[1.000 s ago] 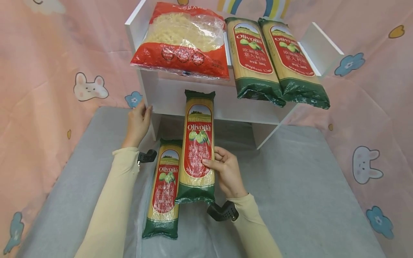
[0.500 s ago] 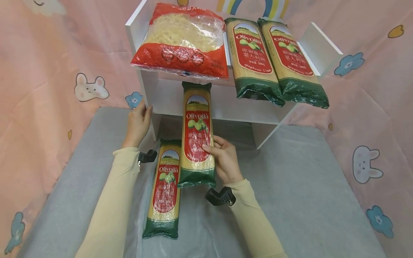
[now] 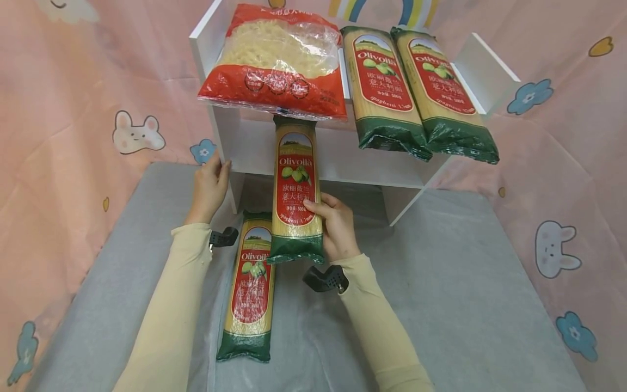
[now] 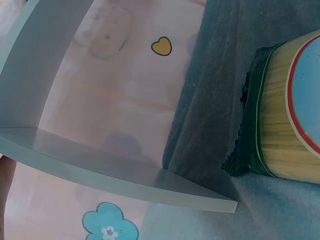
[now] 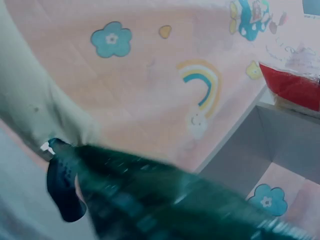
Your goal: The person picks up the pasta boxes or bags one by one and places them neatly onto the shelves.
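In the head view my right hand (image 3: 338,223) grips a spaghetti packet (image 3: 295,182) by its right side, thumb on the front, other fingers mostly hidden behind. The packet's upper end reaches the opening below the top board of a white shelf (image 3: 343,158). Its green lower end (image 5: 165,195) fills the bottom of the right wrist view. My left hand (image 3: 210,185) holds the front edge of the shelf's left side panel, fingertips partly hidden. A second spaghetti packet (image 3: 250,294) lies on the grey cloth, its upper right overlapped by the held one.
On the shelf's top lie a red bag of pasta (image 3: 279,60) and two more spaghetti packets (image 3: 384,87), whose ends overhang the front. Grey cloth (image 3: 465,283) covers the table. A pink patterned curtain (image 3: 563,179) surrounds it.
My right hand has moved the held spaghetti packet forward and slightly left, its top end now just under the red pasta bag's edge. The left hand has stayed in place.
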Demonstrator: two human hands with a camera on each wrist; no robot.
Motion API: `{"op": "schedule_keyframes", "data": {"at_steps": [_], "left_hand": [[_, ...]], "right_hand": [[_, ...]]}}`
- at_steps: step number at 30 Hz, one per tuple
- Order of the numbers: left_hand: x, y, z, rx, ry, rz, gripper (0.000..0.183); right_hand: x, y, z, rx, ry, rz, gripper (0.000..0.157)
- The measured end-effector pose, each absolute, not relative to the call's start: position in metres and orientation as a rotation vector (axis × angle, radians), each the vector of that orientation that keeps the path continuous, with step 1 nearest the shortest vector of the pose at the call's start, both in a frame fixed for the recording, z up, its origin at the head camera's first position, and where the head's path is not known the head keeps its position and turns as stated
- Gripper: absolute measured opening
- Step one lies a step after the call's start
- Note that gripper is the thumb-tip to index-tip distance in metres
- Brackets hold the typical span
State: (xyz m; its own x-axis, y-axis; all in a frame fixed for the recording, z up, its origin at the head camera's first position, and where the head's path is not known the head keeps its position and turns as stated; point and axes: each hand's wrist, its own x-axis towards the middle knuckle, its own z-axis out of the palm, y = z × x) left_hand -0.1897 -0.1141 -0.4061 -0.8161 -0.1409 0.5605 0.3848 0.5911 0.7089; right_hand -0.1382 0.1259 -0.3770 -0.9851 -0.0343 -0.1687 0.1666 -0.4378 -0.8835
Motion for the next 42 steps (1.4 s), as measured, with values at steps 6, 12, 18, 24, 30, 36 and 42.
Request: {"op": "schedule_keyframes", "data": {"at_steps": [6,12,18,24,30,36,42], "left_hand": [[-0.191,-0.115,-0.408,-0.206,-2.231,-1.159,0.022],[-0.191,-0.115,-0.407,-0.207,-2.224,-1.166,0.022],[-0.191,-0.114,-0.406,-0.194,-2.216,-1.193,0.023],[-0.191,-0.114,-0.408,-0.195,-2.22,-1.2,0.022],[-0.19,-0.115,-0.408,-0.183,-2.213,-1.213,0.017],[-0.19,-0.114,-0.408,-0.187,-2.23,-1.198,0.016],[-0.19,-0.114,-0.408,-0.198,-2.219,-1.196,0.016]], "right_hand": [[-0.153,0.119,-0.369,0.234,1.576,-2.584,0.028],[-0.162,0.119,-0.373,0.22,1.626,-2.575,0.032],[-0.156,0.129,-0.383,0.026,1.658,-2.489,0.04],[-0.132,0.144,-0.387,-0.125,2.039,-2.192,0.041],[-0.113,0.15,-0.389,-0.236,2.131,-2.03,0.047],[-0.115,0.149,-0.39,-0.264,2.097,-2.084,0.045],[-0.123,0.151,-0.386,-0.268,2.115,-2.103,0.043]]}}
